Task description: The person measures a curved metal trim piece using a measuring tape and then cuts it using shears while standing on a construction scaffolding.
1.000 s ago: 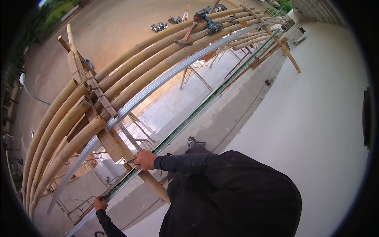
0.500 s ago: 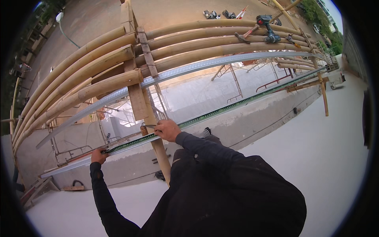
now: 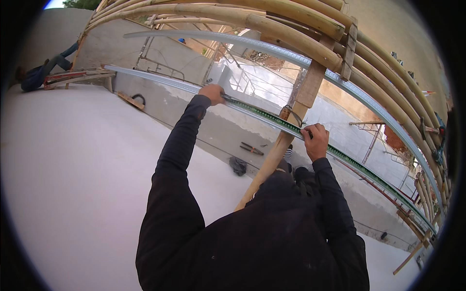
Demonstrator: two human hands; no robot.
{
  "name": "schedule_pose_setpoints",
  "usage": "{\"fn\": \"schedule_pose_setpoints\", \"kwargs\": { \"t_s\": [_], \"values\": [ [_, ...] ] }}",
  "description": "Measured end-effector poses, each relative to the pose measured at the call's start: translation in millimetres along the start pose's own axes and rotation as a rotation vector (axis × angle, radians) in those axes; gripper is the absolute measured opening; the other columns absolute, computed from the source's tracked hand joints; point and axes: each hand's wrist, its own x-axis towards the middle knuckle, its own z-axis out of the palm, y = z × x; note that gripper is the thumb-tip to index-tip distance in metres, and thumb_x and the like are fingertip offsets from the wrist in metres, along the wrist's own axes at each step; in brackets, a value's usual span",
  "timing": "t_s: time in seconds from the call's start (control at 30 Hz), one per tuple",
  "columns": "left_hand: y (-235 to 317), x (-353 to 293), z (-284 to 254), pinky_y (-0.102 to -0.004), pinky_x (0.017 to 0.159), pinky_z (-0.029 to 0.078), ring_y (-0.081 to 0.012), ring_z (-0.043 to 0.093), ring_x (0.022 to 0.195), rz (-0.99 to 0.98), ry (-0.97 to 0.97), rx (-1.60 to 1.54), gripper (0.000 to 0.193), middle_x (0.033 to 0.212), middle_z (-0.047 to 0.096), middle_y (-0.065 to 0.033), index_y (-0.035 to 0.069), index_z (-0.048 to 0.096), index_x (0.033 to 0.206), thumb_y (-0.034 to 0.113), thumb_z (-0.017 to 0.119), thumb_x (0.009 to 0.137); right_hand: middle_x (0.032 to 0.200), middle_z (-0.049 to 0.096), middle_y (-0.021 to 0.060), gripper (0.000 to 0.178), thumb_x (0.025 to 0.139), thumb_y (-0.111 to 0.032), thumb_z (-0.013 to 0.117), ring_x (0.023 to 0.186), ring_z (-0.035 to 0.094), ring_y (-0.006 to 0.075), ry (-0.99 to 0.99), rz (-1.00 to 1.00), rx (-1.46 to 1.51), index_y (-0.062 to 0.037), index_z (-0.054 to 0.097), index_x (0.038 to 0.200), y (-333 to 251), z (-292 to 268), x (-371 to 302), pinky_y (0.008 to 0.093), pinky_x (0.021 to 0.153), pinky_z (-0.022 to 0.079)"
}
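A long pale metal channel [image 3: 160,80] runs slantwise in front of me, with a green perforated strip [image 3: 257,112] lying along it. My left hand [image 3: 212,94] is closed round the strip's left end, where a short dark piece shows by the fingers. Just right of an upright timber post [image 3: 279,150], my right hand [image 3: 316,140] pinches the strip and channel edge between thumb and fingers. A bent dark metal piece [image 3: 293,115] sticks out from the post close to that hand. My fingertips are partly hidden behind the strip.
Bamboo poles [image 3: 272,29] and another metal channel [image 3: 233,40] curve across beyond. Pliers [image 3: 251,148] and a black bag [image 3: 238,166] lie by the low wall. A hammer [image 3: 427,128] rests at far right; a wooden float [image 3: 131,101] lies left. Another person [image 3: 48,70] sits far left.
The view has swung left, so the scene has shifted rightward and the seated person has come into view. Both hands remain on the strip; my right fingers now pinch its edge beside the post.
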Motion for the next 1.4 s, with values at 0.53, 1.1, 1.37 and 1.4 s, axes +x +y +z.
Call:
{"fn": "schedule_pose_setpoints", "kwargs": {
  "t_s": [0.53, 1.1, 1.37, 1.4],
  "values": [
    [-1, 2, 2, -0.0411, 0.088, 0.051, -0.0312, 0.064, 0.099, -0.009, 0.009, 0.037, 0.037, 0.102, 0.069, -0.0129, 0.014, 0.072, 0.103, 0.034, 0.075, 0.072, 0.080, 0.056, 0.0063, 0.012, 0.080, -0.016, 0.068, 0.084, 0.054, 0.0262, 0.003, -0.020, -0.065, -0.0082, 0.060, 0.079, -2, 6, -1, 0.0396, 0.076, 0.036],
    [-11, 7, -2, -0.0439, 0.082, 0.050, -0.0360, 0.064, 0.090, 0.143, 0.035, 0.074, 0.030, 0.091, 0.068, -0.0175, 0.009, 0.073, 0.094, 0.031, 0.073, 0.074, 0.081, 0.058, 0.0066, 0.012, 0.084, -0.016, 0.065, 0.084, 0.055, 0.0270, -0.041, -0.007, -0.139, -0.0079, 0.058, 0.079, -5, 8, 3, 0.0407, 0.074, 0.037],
    [-15, 8, -1, -0.0455, 0.083, 0.048, -0.0381, 0.062, 0.090, 0.230, 0.018, 0.055, 0.031, 0.090, 0.067, -0.0191, 0.005, 0.072, 0.093, 0.029, 0.073, 0.074, 0.077, 0.061, 0.0091, 0.010, 0.086, -0.014, 0.064, 0.077, 0.057, 0.0286, -0.096, 0.022, -0.120, -0.0072, 0.057, 0.082, -8, 6, 7, 0.0405, 0.070, 0.039],
    [-12, 5, -5, -0.0453, 0.085, 0.048, -0.0379, 0.061, 0.093, 0.230, 0.004, 0.048, 0.032, 0.091, 0.067, -0.0192, 0.004, 0.072, 0.095, 0.029, 0.073, 0.075, 0.077, 0.060, 0.0095, 0.010, 0.086, -0.014, 0.063, 0.077, 0.057, 0.0290, -0.102, 0.037, -0.111, -0.0069, 0.057, 0.082, -8, 5, 6, 0.0404, 0.069, 0.040]
  ]
}}
